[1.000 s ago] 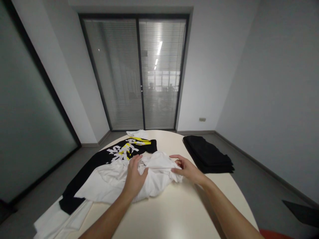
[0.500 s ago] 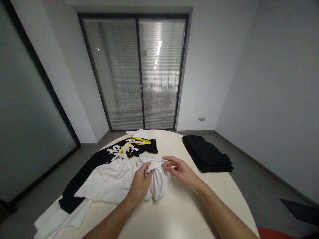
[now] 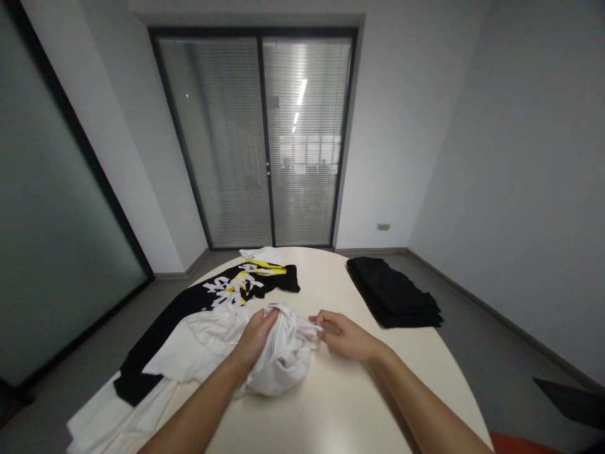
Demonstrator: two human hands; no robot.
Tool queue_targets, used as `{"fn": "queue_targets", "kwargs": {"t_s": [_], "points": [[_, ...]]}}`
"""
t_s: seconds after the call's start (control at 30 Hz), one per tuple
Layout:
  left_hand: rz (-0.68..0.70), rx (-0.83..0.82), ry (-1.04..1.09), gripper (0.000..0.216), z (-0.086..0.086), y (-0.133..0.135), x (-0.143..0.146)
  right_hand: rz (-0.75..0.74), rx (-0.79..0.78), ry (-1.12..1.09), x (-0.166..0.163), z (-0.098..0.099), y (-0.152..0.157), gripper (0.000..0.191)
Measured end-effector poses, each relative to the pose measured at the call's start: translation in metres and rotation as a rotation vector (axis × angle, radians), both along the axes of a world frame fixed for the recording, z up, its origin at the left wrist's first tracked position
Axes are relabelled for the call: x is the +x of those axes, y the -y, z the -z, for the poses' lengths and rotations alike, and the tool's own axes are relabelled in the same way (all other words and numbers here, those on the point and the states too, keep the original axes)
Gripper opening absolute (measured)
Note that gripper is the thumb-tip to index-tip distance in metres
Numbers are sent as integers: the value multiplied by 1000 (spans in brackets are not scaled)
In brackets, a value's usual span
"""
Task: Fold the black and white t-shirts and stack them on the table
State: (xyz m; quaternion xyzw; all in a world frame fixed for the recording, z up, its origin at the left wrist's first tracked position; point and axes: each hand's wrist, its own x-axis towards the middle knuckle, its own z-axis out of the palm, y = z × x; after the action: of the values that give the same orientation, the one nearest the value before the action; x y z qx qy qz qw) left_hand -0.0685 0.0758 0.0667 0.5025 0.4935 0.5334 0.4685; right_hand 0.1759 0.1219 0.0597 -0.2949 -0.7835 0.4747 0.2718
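Note:
A crumpled white garment, probably a shirt (image 3: 283, 362), lies bunched on the round table between my hands. My left hand (image 3: 255, 337) is closed on its upper part, thumb on top and the other fingers hidden in the folds. At the garment's right edge, my right hand (image 3: 343, 334) pinches a bit of the cloth between thumb and fingers. Just behind the white cloth is a black shirt (image 3: 189, 306) with a white and yellow print, partly covered by it.
On the right of the cream table (image 3: 331, 403) lies a stack of folded black clothes (image 3: 392, 293). More white cloth (image 3: 108, 413) hangs near the left edge, and a small white piece (image 3: 262, 254) is at the far edge. Glass doors (image 3: 267, 139) stand beyond.
My left hand has shifted left and the right hand slightly down and nearer. The white cloth between them has been gathered toward me and its bunch now sits lower.

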Motion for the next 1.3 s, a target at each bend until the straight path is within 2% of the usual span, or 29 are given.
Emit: {"fn": "queue_targets", "kwargs": {"t_s": [0.1, 0.2, 0.4, 0.5, 0.57, 0.67, 0.73, 0.8, 0.87, 0.9, 0.97, 1.03, 1.1, 1.2, 1.3], "points": [[-141, 135, -268, 40, 3, -12, -13, 27, -157, -78, 5, -6, -1, 41], [-182, 178, -447, 38, 6, -19, -25, 113, -207, -149, 15, -12, -7, 43], [-36, -7, -665, 43, 6, -3, -31, 472, -220, -355, 27, -18, -23, 44], [14, 43, -678, 46, 5, 8, -23, 620, -181, -437, 30, -15, -31, 48], [104, 89, -667, 54, 4, 15, -17, 657, -155, -413, 32, -12, -33, 53], [293, 85, -644, 59, 1, 20, -7, 554, -101, -304, 33, -11, -30, 62], [383, 87, -587, 54, -1, 22, -1, 378, -73, -218, 33, -11, -24, 76], [451, 99, -523, 52, -1, 22, 2, 163, -68, -88, 32, -9, -17, 98], [512, 77, -489, 58, 1, 21, 3, -3, -69, 80, 30, -7, -11, 116], [554, 51, -463, 63, 2, 21, 2, -44, -61, 168, 30, -6, -9, 119], [661, -3, -363, 70, 6, 20, 1, -58, -19, 298, 27, -5, -6, 108], [741, -19, -263, 66, 8, 18, 1, -43, 26, 350, 25, -6, -3, 81], [709, -21, -250, 55, 8, 14, 4, -56, 27, 366, 23, -11, -1, 54], [420, 65, -414, 41, 6, 0, 9, -94, -59, 385, 24, -21, 1, 31], [129, 320, -713, 34, 6, -26, 10, -83, -121, 376, 26, -24, 2, 24]]}}
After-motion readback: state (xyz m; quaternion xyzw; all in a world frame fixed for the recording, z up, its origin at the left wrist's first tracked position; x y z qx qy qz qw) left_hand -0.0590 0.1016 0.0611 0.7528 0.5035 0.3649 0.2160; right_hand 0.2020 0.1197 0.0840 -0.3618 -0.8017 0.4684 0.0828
